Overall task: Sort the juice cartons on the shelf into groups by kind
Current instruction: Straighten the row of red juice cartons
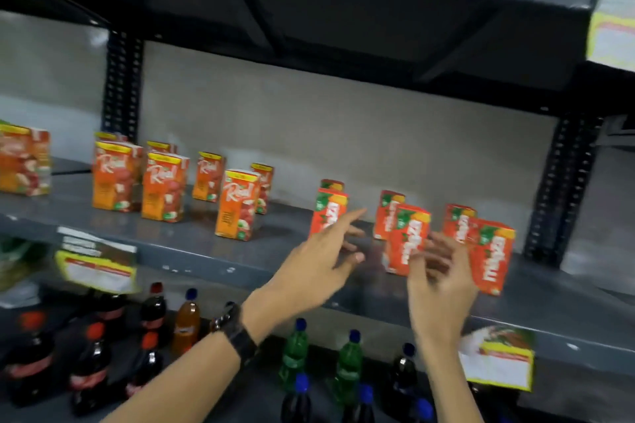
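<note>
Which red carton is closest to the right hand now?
The front-middle red carton, its lower edge behind the right hand fingertips. It stands nearer the shelf front than the two-carton pairs on either side.

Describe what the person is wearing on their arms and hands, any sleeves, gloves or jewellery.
Both forearms are bare, with no sleeves in view and no gloves. The left hand has a dark watch with a black strap on its wrist. The right hand and its wrist carry nothing. The blur hides any rings.
</note>
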`<state>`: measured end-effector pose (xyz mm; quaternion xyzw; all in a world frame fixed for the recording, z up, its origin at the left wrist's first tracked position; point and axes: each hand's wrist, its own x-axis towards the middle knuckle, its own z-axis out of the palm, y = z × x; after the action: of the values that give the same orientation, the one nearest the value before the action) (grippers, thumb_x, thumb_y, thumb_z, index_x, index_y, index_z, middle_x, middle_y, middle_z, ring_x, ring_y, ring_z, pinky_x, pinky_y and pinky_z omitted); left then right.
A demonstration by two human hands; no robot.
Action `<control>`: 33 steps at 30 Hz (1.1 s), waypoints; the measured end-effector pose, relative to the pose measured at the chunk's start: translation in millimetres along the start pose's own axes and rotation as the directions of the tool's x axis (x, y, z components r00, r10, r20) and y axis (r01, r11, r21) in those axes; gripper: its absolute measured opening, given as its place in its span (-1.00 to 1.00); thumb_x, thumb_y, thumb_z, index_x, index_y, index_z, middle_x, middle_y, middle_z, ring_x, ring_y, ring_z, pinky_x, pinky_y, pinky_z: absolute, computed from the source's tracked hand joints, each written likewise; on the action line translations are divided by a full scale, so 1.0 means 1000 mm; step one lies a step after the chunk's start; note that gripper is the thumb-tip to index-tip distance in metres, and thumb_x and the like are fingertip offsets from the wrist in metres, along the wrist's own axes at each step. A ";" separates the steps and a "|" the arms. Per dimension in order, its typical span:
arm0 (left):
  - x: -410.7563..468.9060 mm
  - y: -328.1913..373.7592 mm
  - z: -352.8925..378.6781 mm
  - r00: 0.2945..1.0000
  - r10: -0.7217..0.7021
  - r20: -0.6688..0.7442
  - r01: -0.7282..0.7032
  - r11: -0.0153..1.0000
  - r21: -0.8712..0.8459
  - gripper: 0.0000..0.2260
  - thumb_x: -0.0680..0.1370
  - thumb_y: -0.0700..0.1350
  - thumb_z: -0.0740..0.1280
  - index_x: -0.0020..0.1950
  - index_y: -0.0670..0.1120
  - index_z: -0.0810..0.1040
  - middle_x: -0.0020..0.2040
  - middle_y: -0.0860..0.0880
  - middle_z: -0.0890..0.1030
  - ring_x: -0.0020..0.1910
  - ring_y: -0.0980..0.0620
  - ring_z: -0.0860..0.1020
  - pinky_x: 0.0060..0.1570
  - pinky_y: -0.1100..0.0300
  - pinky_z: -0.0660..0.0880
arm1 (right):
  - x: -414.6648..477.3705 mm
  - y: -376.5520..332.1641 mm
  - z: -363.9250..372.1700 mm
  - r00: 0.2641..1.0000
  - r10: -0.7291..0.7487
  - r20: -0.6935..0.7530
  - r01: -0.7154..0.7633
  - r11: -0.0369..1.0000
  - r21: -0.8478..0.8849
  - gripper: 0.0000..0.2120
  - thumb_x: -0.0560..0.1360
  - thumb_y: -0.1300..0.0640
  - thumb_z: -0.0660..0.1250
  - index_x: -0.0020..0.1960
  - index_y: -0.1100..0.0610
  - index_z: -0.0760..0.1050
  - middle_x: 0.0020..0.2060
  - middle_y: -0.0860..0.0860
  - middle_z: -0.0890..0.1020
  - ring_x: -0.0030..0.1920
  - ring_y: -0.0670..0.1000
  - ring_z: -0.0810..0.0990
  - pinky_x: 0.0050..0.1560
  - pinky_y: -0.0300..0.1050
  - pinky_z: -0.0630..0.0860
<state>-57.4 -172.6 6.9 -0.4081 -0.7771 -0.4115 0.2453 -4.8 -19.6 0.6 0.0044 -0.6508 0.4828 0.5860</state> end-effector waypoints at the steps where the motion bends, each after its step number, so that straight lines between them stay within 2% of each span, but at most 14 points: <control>1: -0.009 -0.010 -0.019 0.995 0.051 -0.091 -0.045 0.996 0.076 -0.43 0.53 -0.11 0.29 0.43 0.20 0.11 0.23 0.10 0.50 0.13 0.15 0.50 0.11 0.18 0.46 | -0.014 -0.014 0.013 0.999 -0.039 -0.008 0.039 0.997 0.066 -0.74 0.41 0.32 0.34 0.05 0.09 0.47 -0.14 -0.06 0.60 -0.20 -0.18 0.58 -0.17 -0.35 0.50; 3: -0.025 -0.034 -0.062 0.946 0.131 -0.295 -0.092 0.985 0.143 -0.52 0.52 -0.17 0.30 0.39 0.11 0.25 0.24 0.06 0.52 0.17 0.14 0.50 0.15 0.09 0.48 | -0.042 -0.041 0.046 0.994 -0.081 0.076 0.065 0.978 0.199 -0.78 0.41 0.27 0.35 0.01 0.07 0.48 -0.13 -0.09 0.60 -0.18 -0.19 0.58 -0.21 -0.42 0.46; 5: -0.041 -0.061 -0.111 0.841 0.140 -0.522 -0.089 0.989 0.122 -0.62 0.53 -0.20 0.30 0.28 0.11 0.35 0.21 0.07 0.53 0.16 0.16 0.50 0.16 0.13 0.47 | -0.069 -0.065 0.088 0.957 -0.099 0.271 0.027 0.966 0.258 -0.84 0.41 0.18 0.33 -0.02 0.03 0.49 -0.13 -0.09 0.61 -0.14 -0.16 0.58 -0.21 -0.38 0.48; 8: -0.068 -0.112 -0.187 0.613 0.073 -0.787 -0.009 0.996 0.086 -0.67 0.52 -0.20 0.30 0.16 0.18 0.39 0.12 0.12 0.52 0.06 0.28 0.50 0.11 0.24 0.45 | -0.105 -0.090 0.152 0.802 -0.112 0.586 0.012 0.985 0.172 -0.82 0.44 0.12 0.35 0.02 -0.04 0.48 -0.06 -0.14 0.58 -0.02 -0.18 0.54 -0.10 -0.31 0.51; 10: -0.084 -0.149 -0.231 0.532 -0.022 -0.846 0.097 0.995 0.035 -0.64 0.49 -0.23 0.32 0.14 0.16 0.36 0.09 0.06 0.53 -0.01 0.29 0.52 0.10 0.08 0.48 | -0.121 -0.103 0.189 0.744 -0.060 0.666 -0.069 0.984 0.166 -0.77 0.44 0.16 0.35 0.02 -0.10 0.45 -0.04 -0.16 0.55 0.00 -0.19 0.52 -0.05 -0.31 0.50; 11: -0.089 -0.166 -0.250 0.542 -0.079 -0.837 0.161 0.987 0.011 -0.61 0.48 -0.25 0.35 0.15 0.15 0.35 0.08 0.04 0.52 -0.01 0.24 0.53 0.09 0.04 0.49 | -0.125 -0.107 0.206 0.744 -0.024 0.668 -0.110 0.981 0.157 -0.74 0.44 0.18 0.35 0.01 -0.12 0.41 -0.05 -0.17 0.53 0.01 -0.18 0.52 -0.03 -0.29 0.50; 13: -0.094 -0.196 -0.275 0.676 -0.228 -0.701 0.285 0.958 -0.037 -0.52 0.44 -0.22 0.42 0.27 0.02 0.32 0.13 0.00 0.48 0.08 0.03 0.53 0.07 0.12 0.45 | -0.125 -0.109 0.235 0.758 0.057 0.650 -0.127 0.990 0.061 -0.69 0.42 0.18 0.36 0.06 -0.08 0.35 -0.02 -0.14 0.51 0.07 -0.09 0.51 0.08 -0.14 0.48; 15: -0.088 -0.217 -0.289 0.842 -0.365 -0.397 0.375 0.925 -0.055 -0.31 0.39 -0.12 0.46 0.40 -0.12 0.17 0.25 -0.10 0.42 0.26 -0.10 0.43 0.13 0.15 0.38 | -0.118 -0.106 0.260 0.708 0.170 0.686 -0.131 0.985 -0.109 -0.56 0.39 0.15 0.38 0.18 0.03 0.27 0.10 0.00 0.48 0.17 0.04 0.46 0.17 0.01 0.42; 16: -0.084 -0.223 -0.293 0.882 -0.411 -0.230 0.413 0.910 -0.041 -0.19 0.35 -0.01 0.47 0.45 -0.13 0.09 0.33 -0.13 0.38 0.31 -0.11 0.39 0.21 0.10 0.37 | -0.113 -0.104 0.271 0.666 0.243 0.705 -0.149 0.970 -0.194 -0.50 0.37 0.13 0.39 0.22 0.07 0.23 0.14 0.06 0.46 0.20 0.10 0.44 0.19 0.03 0.40; 19: -0.068 -0.230 -0.296 0.899 -0.433 0.060 0.435 0.900 -0.014 -0.02 0.26 0.26 0.43 0.49 -0.05 -0.01 0.39 -0.06 0.37 0.32 -0.02 0.39 0.34 -0.03 0.30 | -0.102 -0.101 0.291 0.534 0.424 0.731 -0.392 0.891 -0.230 -0.46 0.32 0.18 0.46 0.14 0.09 0.21 0.10 0.08 0.51 0.07 0.06 0.51 0.08 -0.04 0.46; 21: -0.061 -0.237 -0.293 0.906 -0.418 0.066 0.419 0.908 0.000 -0.20 0.35 0.16 0.42 0.45 0.00 0.10 0.33 0.02 0.44 0.26 0.06 0.43 0.29 0.08 0.33 | -0.099 -0.097 0.296 0.484 0.457 0.747 -0.539 0.828 -0.157 -0.49 0.32 0.24 0.47 0.11 0.07 0.25 -0.02 -0.02 0.54 -0.07 -0.08 0.51 -0.12 -0.20 0.45; 25: -0.061 -0.244 -0.297 0.901 -0.413 0.135 0.426 0.900 -0.093 -0.46 0.39 0.08 0.41 0.31 0.16 0.27 0.19 0.17 0.50 0.15 0.18 0.48 0.08 0.28 0.42 | -0.100 -0.087 0.297 0.518 0.446 0.730 -0.523 0.841 -0.142 -0.58 0.40 0.29 0.39 0.17 0.06 0.34 0.09 0.00 0.55 0.08 -0.02 0.49 0.04 -0.15 0.41; 28: -0.065 -0.243 -0.306 0.895 -0.404 0.191 0.442 0.864 -0.243 -0.46 0.32 0.04 0.44 0.24 0.18 0.33 0.15 0.14 0.54 0.15 0.18 0.51 0.08 0.27 0.45 | -0.100 -0.084 0.293 0.527 0.472 0.707 -0.534 0.831 -0.156 -0.65 0.45 0.28 0.32 0.16 0.03 0.33 0.14 0.01 0.53 0.10 0.00 0.47 0.06 -0.10 0.39; 33: -0.068 -0.245 -0.307 0.899 -0.401 0.176 0.437 0.851 -0.293 -0.48 0.32 0.00 0.45 0.20 0.23 0.31 0.15 0.13 0.55 0.14 0.18 0.51 0.08 0.27 0.45 | -0.101 -0.082 0.295 0.543 0.485 0.685 -0.507 0.840 -0.192 -0.63 0.49 0.27 0.27 0.25 0.07 0.30 0.20 0.04 0.51 0.18 0.04 0.47 0.06 -0.08 0.40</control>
<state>-211.4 -540.2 16.3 -0.2852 -0.7809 -0.5546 0.0365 -149.6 -306.7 19.8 0.0147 -0.7918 0.5972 0.1274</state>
